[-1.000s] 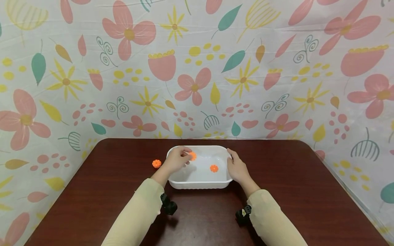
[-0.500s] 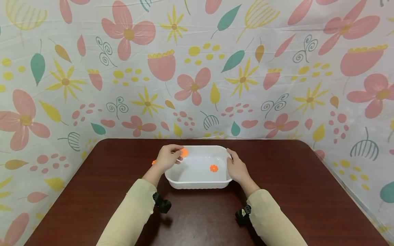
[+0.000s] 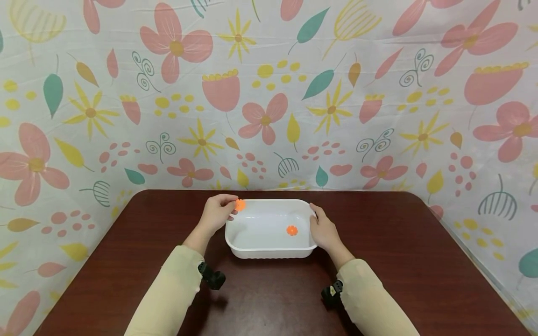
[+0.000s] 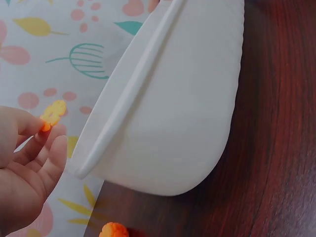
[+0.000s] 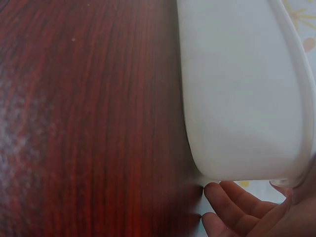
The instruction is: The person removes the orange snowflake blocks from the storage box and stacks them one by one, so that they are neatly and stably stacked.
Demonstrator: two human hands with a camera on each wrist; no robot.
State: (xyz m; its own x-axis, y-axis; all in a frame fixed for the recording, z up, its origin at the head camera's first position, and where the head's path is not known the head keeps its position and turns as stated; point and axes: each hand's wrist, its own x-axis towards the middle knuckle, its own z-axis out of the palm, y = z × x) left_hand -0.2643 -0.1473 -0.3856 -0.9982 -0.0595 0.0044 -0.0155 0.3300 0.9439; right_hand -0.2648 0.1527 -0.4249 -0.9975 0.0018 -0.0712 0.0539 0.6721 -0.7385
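Observation:
My left hand (image 3: 216, 213) pinches an orange flower-shaped piece (image 3: 240, 205), like a carrot slice, between thumb and fingers, over the far left corner of a white plastic basin (image 3: 271, 252). In the left wrist view the pinched piece (image 4: 53, 114) appears above the rim, edge turned to the camera. A similar orange piece (image 3: 292, 230) lies flat on the basin floor, right of centre. My right hand (image 3: 325, 231) holds the basin's right end, thumb over the rim; in the right wrist view its fingers (image 5: 237, 202) lie by the outer wall.
Another orange piece (image 4: 114, 230) is on the table just left of the basin, partly cut off in the left wrist view and hidden by the left arm in the head view. The dark red-brown table (image 3: 269, 298) backs onto a flower-printed cloth (image 3: 269, 93).
My left hand has moved left and slightly away, carrying the pinched piece from over the basin's inside to its left corner. The piece on the table became covered. My right hand stays still.

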